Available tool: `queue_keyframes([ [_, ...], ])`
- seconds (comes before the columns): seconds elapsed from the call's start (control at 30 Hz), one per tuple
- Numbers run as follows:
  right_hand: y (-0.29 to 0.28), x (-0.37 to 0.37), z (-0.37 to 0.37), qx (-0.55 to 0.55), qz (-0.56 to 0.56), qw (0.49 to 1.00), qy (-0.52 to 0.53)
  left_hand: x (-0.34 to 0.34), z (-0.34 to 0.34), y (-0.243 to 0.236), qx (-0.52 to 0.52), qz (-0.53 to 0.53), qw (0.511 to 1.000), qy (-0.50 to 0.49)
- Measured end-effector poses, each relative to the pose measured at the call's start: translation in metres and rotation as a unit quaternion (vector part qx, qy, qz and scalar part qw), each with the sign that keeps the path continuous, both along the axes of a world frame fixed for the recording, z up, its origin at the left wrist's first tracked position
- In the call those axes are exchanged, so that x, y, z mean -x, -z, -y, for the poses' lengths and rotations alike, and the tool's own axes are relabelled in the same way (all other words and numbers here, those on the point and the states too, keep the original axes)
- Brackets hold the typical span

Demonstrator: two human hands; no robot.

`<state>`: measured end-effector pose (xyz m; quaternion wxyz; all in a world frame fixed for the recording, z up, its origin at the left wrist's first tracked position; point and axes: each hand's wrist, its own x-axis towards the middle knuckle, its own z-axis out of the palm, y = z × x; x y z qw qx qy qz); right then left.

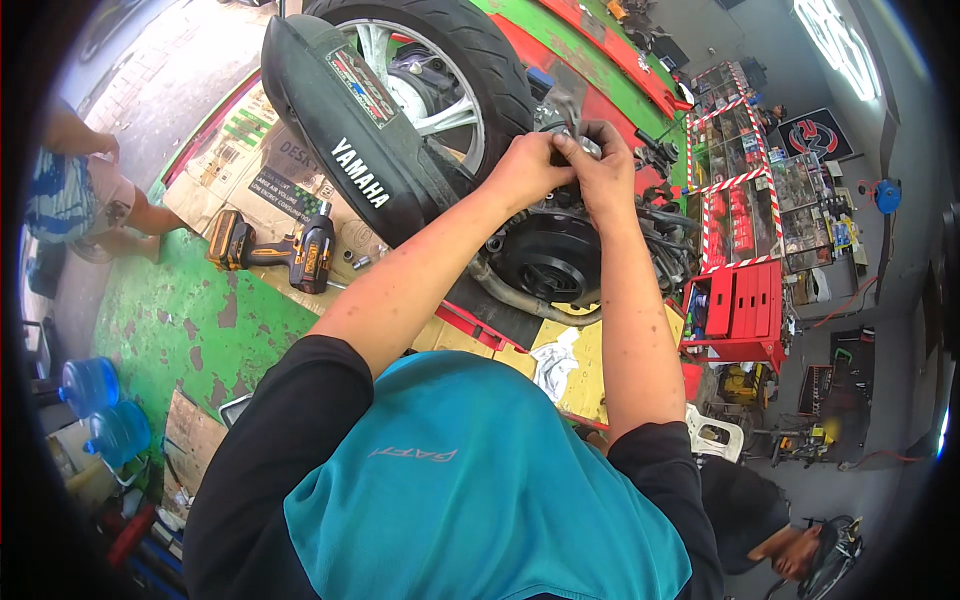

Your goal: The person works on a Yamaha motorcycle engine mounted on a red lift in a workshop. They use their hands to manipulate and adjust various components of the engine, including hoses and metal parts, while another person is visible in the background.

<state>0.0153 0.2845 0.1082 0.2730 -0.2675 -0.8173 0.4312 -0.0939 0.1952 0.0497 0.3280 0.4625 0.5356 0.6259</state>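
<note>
My left hand (532, 172) and my right hand (604, 172) meet above a scooter engine, fingers bent and thumbs close together. Between the fingertips shows a small silvery metal part (590, 148); its kind cannot be made out. Just below my hands is the engine's round black fan cover (550, 262), with a bent exhaust pipe (500, 293) running under it. Left of my left forearm lies a long black muffler (345, 150) with white lettering. Behind it stands the rear wheel (505, 85), with silver spokes and a black tyre.
A cordless impact wrench (314, 250) lies on flattened cardboard (222, 170), near small sockets (355, 260). A white rag (553, 368) rests by the lift's front edge. A red tool cabinet (735, 312) stands right. One person (75, 190) is at far left, another (745, 510) at lower right.
</note>
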Motion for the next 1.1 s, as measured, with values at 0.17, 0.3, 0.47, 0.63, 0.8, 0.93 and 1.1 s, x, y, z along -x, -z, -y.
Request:
queue_keyframes([
  [0.17, 0.006, -0.001, -0.009, -0.038, -0.060, 0.997, -0.027, -0.005, -0.009, 0.015, -0.106, 0.023, 0.994, 0.001],
  [0.3, 0.001, 0.000, 0.006, -0.015, -0.057, 0.998, -0.035, 0.002, -0.007, 0.018, -0.064, 0.054, 0.996, 0.033],
  [0.47, -0.008, 0.005, 0.007, -0.009, 0.009, 1.000, -0.010, -0.006, 0.005, 0.001, -0.064, -0.005, 0.995, -0.076],
  [0.63, 0.004, 0.005, -0.004, -0.016, -0.080, 0.996, -0.042, -0.001, -0.009, 0.020, -0.136, 0.068, 0.988, 0.036],
  [0.8, -0.004, 0.004, 0.006, -0.082, 0.019, 0.996, -0.002, -0.002, 0.000, 0.007, -0.027, 0.015, 0.996, -0.088],
  [0.93, 0.001, 0.004, -0.007, -0.064, -0.009, 0.998, -0.001, -0.002, -0.011, 0.021, -0.148, 0.066, 0.987, 0.001],
  [1.1, 0.001, 0.001, 0.001, -0.023, -0.068, 0.997, -0.027, 0.006, 0.000, 0.008, -0.059, 0.043, 0.997, 0.038],
])
